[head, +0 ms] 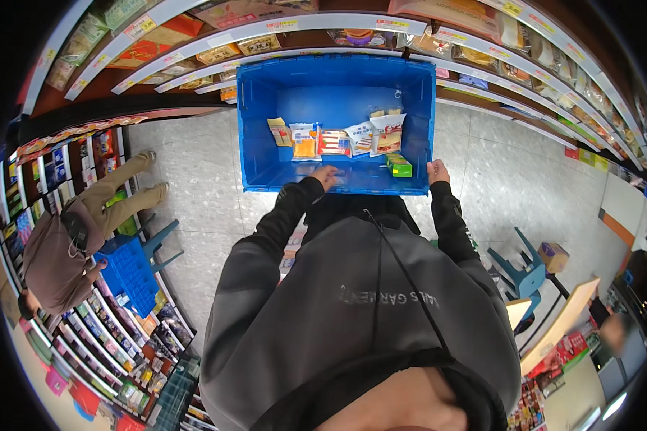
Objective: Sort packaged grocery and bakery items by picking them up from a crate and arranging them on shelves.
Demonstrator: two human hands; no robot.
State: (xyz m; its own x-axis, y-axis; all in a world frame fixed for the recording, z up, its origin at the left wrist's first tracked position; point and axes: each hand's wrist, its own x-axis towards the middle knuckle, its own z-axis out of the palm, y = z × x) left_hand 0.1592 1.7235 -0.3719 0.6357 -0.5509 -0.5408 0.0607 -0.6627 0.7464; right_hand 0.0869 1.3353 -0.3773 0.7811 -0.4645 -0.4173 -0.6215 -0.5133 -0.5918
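A blue plastic crate stands open in front of me. In it, several packaged snacks lie in a loose row: a pale yellow packet, a white and orange packet, a clear pack of layered cakes, a white packet and a larger white and red packet. Nearer to me is a small green box. My left hand reaches over the crate's near wall, fingers loosely bent and holding nothing visible. At the near right corner, my right hand grips the crate's edge.
Store shelves with packaged breads curve beyond the crate. At left, a person is by other shelves with a blue crate. A teal stool and a cardboard box are at right. Another person is at far right.
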